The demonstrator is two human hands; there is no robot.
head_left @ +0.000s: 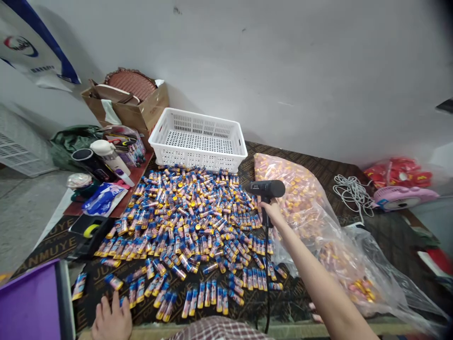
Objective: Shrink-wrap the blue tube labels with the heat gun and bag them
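My right hand [270,210] grips the handle of a black hair dryer [266,189], which it holds above the right edge of a wide spread of small tubes [198,226]. The tubes have blue caps, yellow ends and printed wraps. Its cord [268,283] hangs down toward the front edge. At the front left, my left hand [112,318] rests with its fingers apart, close to a few loose tubes [136,290]. No object shows in that hand. Several tubes lie side by side in short rows [205,297] near the front.
A white plastic crate [198,158] stands behind the tubes. Large clear bags [300,189] of similar pieces lie to the right, near a white cable [354,193] and a pink fan [403,197]. Bottles [111,160] and a purple tray [33,302] are left. Fingertips [314,312] show beneath my right arm.
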